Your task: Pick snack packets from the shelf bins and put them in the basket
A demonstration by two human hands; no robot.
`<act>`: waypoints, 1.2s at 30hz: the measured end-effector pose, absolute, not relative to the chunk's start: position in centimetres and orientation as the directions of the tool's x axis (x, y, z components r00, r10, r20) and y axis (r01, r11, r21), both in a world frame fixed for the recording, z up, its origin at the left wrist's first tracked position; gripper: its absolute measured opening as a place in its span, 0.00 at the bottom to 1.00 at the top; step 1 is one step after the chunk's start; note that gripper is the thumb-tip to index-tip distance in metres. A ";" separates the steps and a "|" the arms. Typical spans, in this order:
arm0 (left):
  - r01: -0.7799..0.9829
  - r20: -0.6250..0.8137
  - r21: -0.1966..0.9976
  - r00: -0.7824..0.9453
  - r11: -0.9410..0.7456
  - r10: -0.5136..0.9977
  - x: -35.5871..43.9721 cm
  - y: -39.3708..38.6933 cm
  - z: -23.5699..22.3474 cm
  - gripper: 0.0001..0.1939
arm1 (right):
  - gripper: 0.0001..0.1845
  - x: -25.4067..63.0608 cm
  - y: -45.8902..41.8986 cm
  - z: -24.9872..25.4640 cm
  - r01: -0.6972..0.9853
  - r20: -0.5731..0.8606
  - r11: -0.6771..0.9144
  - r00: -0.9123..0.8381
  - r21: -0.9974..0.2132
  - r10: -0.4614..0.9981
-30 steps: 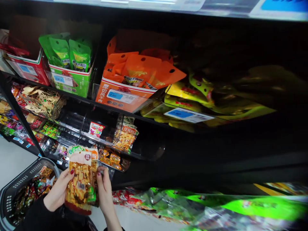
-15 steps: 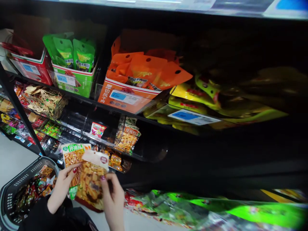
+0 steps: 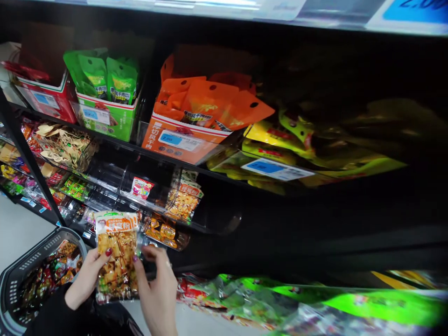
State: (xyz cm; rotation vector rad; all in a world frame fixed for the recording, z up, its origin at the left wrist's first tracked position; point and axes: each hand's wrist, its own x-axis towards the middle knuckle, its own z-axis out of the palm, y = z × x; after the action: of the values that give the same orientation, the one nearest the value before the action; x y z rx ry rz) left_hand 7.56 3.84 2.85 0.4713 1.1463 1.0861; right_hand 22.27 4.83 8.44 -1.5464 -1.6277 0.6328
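Note:
My left hand (image 3: 86, 280) holds a clear snack packet (image 3: 118, 261) upright, its thumb pressed on the front near the left edge. The packet has an orange and white label and brownish-yellow flat pieces inside. A green-topped packet (image 3: 107, 214) shows just behind its upper edge, in the same grip. My right hand (image 3: 157, 284) is at the right edge of the packets, with thumb and curled fingers apart. Its thumb tip meets or nearly meets the front packet's edge.
A grey shopping basket (image 3: 10, 298) full of small packets stands at lower left. The shelf above holds a green box (image 3: 108, 119), an orange box (image 3: 182, 140) and yellow bags (image 3: 280, 140). Similar snack packets (image 3: 184, 198) sit in a lower bin. Green bags (image 3: 378, 305) lie at lower right.
The front packet has turned and moved left, now lined up over the green-labelled one with its orange label facing me. My right hand has loosened from it.

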 end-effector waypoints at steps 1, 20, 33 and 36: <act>-0.437 -0.479 0.781 0.038 0.446 0.877 7.4 4.0 3.0 0.15 | 0.10 22.8 5.1 8.1 0.584 0.152 0.067 0.097 -0.809 0.984; -0.313 -0.244 0.931 -0.159 0.186 0.957 5.2 4.9 5.2 0.31 | 0.19 29.1 5.9 3.1 -0.218 -0.251 -0.188 0.312 -0.958 0.916; -0.715 -0.501 0.573 0.081 0.400 0.861 8.2 4.1 5.6 0.36 | 0.17 22.7 4.0 2.9 -0.039 -0.151 -0.148 0.096 -0.988 0.984; -0.685 -0.494 0.604 0.081 0.408 0.866 8.4 4.0 5.8 0.33 | 0.21 22.8 4.1 3.1 -0.060 -0.148 -0.154 -0.094 -0.986 0.985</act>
State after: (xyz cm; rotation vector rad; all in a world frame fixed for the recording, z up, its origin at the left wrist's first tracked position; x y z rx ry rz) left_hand 8.41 4.03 5.76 0.2382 0.9230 1.1753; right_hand 22.84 4.10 3.15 -1.2251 -1.1488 1.4185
